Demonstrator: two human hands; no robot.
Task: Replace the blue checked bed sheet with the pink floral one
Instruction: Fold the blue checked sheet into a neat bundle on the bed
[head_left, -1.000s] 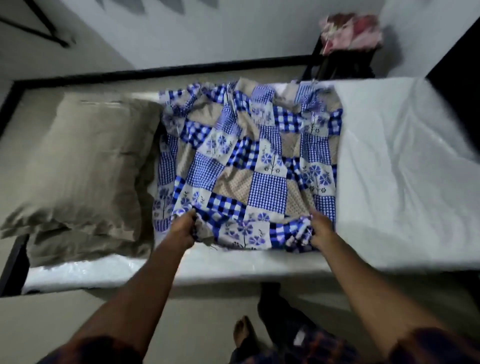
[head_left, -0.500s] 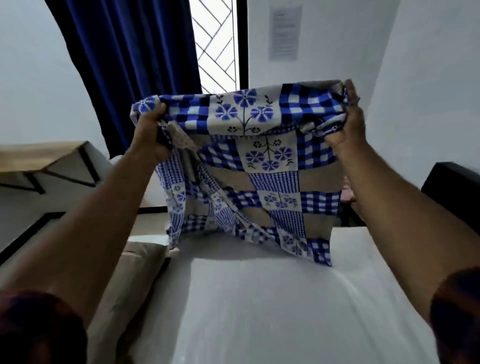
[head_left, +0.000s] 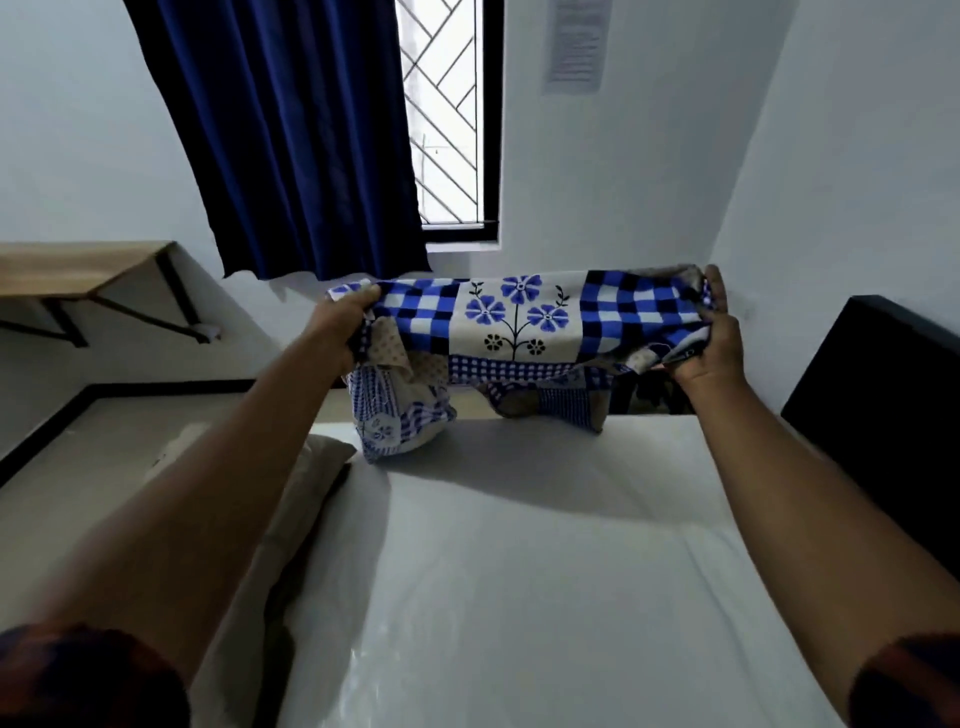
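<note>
The blue checked bed sheet (head_left: 519, 338) is folded into a wide bundle and held up over the far end of the bare white mattress (head_left: 519, 571). My left hand (head_left: 340, 325) grips its left end, fingers curled over the top edge. My right hand (head_left: 711, 338) grips the right end, thumb below and fingers over the cloth. Loose folds hang down from the bundle toward the mattress. The pink floral sheet is out of sight, possibly hidden behind the bundle.
A beige pillow (head_left: 306, 499) lies along the mattress's left side. A dark blue curtain (head_left: 291, 135) and a barred window (head_left: 447, 114) stand ahead. A wooden wall shelf (head_left: 78, 270) is at left, a black headboard (head_left: 883, 395) at right.
From lying bunched on the mattress, the sheet was lifted high with both hands. Since half a second ago it has come lower and hangs shorter, gathered into a tighter fold.
</note>
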